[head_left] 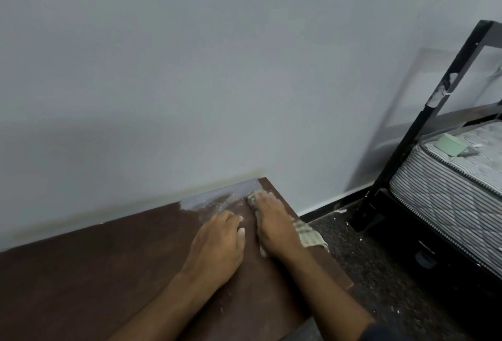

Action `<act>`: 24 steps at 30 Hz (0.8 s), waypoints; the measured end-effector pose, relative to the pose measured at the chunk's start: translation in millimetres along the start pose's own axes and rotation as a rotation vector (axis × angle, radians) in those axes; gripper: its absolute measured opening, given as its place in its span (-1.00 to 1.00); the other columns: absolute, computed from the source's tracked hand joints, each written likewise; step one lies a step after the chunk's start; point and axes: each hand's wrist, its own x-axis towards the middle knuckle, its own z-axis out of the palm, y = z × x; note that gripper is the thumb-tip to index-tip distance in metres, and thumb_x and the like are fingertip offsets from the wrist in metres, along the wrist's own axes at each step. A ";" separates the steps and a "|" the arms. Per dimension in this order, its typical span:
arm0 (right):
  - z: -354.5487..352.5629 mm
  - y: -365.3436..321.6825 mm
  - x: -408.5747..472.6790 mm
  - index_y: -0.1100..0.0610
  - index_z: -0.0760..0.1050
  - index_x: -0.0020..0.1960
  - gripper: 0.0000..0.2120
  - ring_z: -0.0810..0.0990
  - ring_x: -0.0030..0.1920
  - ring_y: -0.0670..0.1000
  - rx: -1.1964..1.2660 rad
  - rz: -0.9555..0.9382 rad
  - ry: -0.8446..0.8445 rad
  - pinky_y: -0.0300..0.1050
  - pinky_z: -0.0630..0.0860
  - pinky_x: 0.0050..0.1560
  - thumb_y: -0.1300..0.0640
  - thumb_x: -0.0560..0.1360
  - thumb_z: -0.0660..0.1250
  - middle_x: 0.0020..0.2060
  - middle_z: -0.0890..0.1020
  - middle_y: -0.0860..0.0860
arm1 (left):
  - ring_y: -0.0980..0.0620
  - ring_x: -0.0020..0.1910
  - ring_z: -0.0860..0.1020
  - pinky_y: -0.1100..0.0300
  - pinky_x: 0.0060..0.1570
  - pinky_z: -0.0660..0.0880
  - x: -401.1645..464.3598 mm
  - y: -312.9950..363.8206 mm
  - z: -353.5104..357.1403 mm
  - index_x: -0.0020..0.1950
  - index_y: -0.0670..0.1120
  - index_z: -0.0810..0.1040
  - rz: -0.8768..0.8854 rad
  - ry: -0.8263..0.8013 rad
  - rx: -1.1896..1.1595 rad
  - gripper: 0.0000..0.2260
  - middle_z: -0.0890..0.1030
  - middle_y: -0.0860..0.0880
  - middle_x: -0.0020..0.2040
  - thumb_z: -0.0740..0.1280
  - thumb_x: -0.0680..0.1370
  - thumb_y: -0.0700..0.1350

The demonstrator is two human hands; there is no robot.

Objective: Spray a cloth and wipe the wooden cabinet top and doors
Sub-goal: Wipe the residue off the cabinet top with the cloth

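The dark brown wooden cabinet top [108,264] fills the lower left and stands against the wall. Its far right corner carries a grey dusty patch [217,196] with white specks. My right hand [274,221] lies flat on a pale green checked cloth [309,234] and presses it onto the top near that corner; the cloth sticks out past my fingertips and over the right edge. My left hand [217,245] rests palm down on the wood just left of it, fingers together, holding nothing. No spray bottle is in sight.
A grey wall [190,69] rises right behind the cabinet. To the right stands a black metal bed frame [423,123] with a striped mattress [448,186] and a pale green container [451,145] on it. Dark speckled floor [366,253] with white debris lies between.
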 end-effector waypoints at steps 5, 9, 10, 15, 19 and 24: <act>-4.9 -3.4 -31.0 0.07 0.28 0.55 -0.53 0.25 0.54 -0.04 0.070 -0.251 -0.068 -0.06 0.09 0.59 0.14 0.65 0.05 0.51 0.38 -0.01 | 0.01 0.10 0.49 0.10 0.13 0.45 25.3 1.0 15.7 0.15 -0.05 0.55 -0.042 -0.027 0.003 -0.75 0.53 0.02 0.06 0.16 0.56 -0.11; -4.9 14.2 24.3 0.10 0.37 0.48 -0.50 0.39 0.45 0.09 0.059 -0.069 -0.050 0.06 0.22 0.54 -0.01 0.63 -0.04 0.42 0.48 0.08 | 0.03 0.14 0.45 0.13 0.19 0.40 25.1 -0.1 17.9 0.23 -0.07 0.52 0.004 -0.074 0.074 -0.72 0.51 0.01 0.15 0.18 0.58 -0.05; -3.1 17.0 40.4 0.11 0.37 0.48 -0.49 0.41 0.43 0.12 0.057 -0.014 -0.051 0.09 0.26 0.51 -0.02 0.63 -0.06 0.41 0.48 0.11 | 0.03 0.14 0.44 0.14 0.19 0.39 24.5 -0.1 16.8 0.22 -0.07 0.52 0.013 -0.085 0.086 -0.72 0.51 0.01 0.15 0.19 0.58 -0.04; 6.6 10.0 75.2 0.23 0.25 0.54 -0.49 0.31 0.47 0.17 -0.027 0.145 0.006 0.05 0.17 0.54 0.14 0.62 -0.02 0.48 0.36 0.19 | 0.04 0.14 0.44 0.15 0.19 0.39 22.9 -5.0 14.2 0.23 -0.06 0.52 0.028 -0.087 0.118 -0.72 0.51 0.03 0.15 0.18 0.58 -0.01; 5.9 4.8 46.6 0.24 0.26 0.54 -0.36 0.28 0.51 0.17 -0.031 -0.104 -0.066 0.04 0.13 0.57 0.00 0.57 -0.16 0.50 0.37 0.18 | 0.04 0.13 0.44 0.13 0.17 0.41 25.0 -11.9 15.0 0.22 -0.05 0.51 0.025 -0.084 0.140 -0.72 0.50 0.03 0.14 0.18 0.57 0.00; 18.5 11.9 57.2 0.15 0.32 0.53 -0.52 0.34 0.48 0.09 -0.046 -0.028 0.027 0.00 0.19 0.54 0.09 0.64 -0.01 0.47 0.43 0.10 | -0.01 0.09 0.51 0.10 0.11 0.47 17.5 -29.1 11.2 0.16 -0.05 0.56 0.055 -0.084 0.221 -0.70 0.54 0.02 0.09 0.19 0.51 0.01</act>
